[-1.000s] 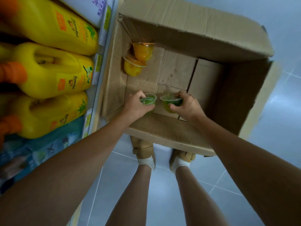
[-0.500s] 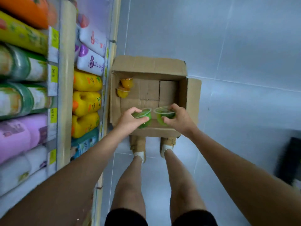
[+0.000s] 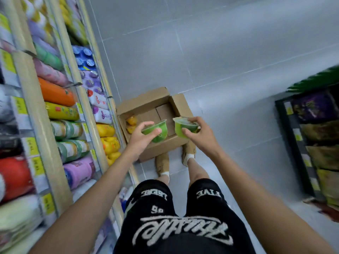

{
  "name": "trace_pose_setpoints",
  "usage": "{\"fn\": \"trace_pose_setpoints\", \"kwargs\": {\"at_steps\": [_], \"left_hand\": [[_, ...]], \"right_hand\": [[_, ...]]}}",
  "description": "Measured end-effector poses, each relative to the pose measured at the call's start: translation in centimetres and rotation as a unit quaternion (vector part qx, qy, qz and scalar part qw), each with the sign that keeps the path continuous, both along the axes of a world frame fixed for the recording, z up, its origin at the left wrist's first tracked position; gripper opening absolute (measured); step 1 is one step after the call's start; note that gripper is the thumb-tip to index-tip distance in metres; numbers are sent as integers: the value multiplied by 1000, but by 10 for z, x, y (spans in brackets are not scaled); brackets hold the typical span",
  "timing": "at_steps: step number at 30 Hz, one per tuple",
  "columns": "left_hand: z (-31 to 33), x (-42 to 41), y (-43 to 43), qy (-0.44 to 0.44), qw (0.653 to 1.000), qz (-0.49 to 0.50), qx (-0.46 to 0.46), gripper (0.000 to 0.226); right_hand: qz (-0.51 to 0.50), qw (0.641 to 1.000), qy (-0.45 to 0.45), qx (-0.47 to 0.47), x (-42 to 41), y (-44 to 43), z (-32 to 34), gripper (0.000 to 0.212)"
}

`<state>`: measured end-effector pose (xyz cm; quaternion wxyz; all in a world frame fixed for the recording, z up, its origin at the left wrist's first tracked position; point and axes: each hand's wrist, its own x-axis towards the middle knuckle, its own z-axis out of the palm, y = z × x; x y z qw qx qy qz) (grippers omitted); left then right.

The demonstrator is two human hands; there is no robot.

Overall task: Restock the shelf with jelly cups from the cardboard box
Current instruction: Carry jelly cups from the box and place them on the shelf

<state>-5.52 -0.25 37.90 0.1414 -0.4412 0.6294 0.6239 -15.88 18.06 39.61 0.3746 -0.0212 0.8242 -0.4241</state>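
The left hand (image 3: 140,139) grasps a green jelly cup (image 3: 161,132). Its fingers curl over the sealed top and the thumb presses the near side, so the grip is closed round the cup, which tilts with its base toward the person. The right hand (image 3: 200,137) grasps a second green jelly cup (image 3: 180,128) the same way, with fingers hooked over the far rim and the thumb on the near wall. Both cups are in the air above the near edge of the cardboard box (image 3: 146,101), close together but not touching.

The box stands open on the floor (image 3: 220,52), tight against the foot of the shelf (image 3: 36,99). Two orange jelly cups (image 3: 131,123) lie in the box's corner beside the shelf.

The hands and cups cover part of the box's near wall and bottom. Any print on the cup lids is too blurred to read. The goods on the shelf are smeared by motion, and the picture's edge cuts off a darker rack (image 3: 286,136) on the right.
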Motion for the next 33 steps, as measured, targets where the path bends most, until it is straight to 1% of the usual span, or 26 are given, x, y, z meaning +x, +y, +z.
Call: {"fn": "trace_pose_setpoints", "kwargs": {"at_steps": [2, 6, 8, 12, 13, 15, 18, 21, 24, 28, 31, 33], "left_hand": [[22, 1, 11, 24, 1000, -15, 8, 43], [69, -10, 44, 76, 996, -37, 33, 32], [89, -19, 67, 95, 992, -65, 43, 39], [121, -34, 123, 128, 980, -119, 99, 41], [128, -35, 139, 137, 975, -133, 110, 45], [142, -35, 173, 155, 969, -157, 111, 54], [160, -31, 230, 173, 959, -191, 120, 55], [177, -19, 295, 183, 952, -203, 140, 63], [191, -6, 362, 196, 941, -223, 164, 73], [213, -1, 443, 224, 918, -269, 184, 79], [235, -10, 493, 252, 897, -309, 193, 83], [251, -21, 523, 272, 884, -336, 178, 92]], "right_hand": [[-71, 997, 10, -18, 15, 23, 25, 29], [-206, 976, 31, -59, 47, 68, 67, 24], [-273, 958, 40, -74, 63, 91, 85, 26], [-363, 924, 57, -101, 93, 140, 114, 45], [-385, 915, 62, -106, 99, 155, 121, 47], [-427, 894, 72, -114, 110, 188, 135, 44], [-486, 860, 96, -127, 123, 244, 152, 43], [-524, 831, 124, -140, 137, 297, 171, 45], [-545, 810, 154, -152, 151, 351, 187, 44], [-547, 800, 207, -137, 162, 423, 213, 58], [-546, 791, 242, -137, 163, 478, 239, 58], [-532, 795, 273, -102, 159, 514, 257, 63]]}}
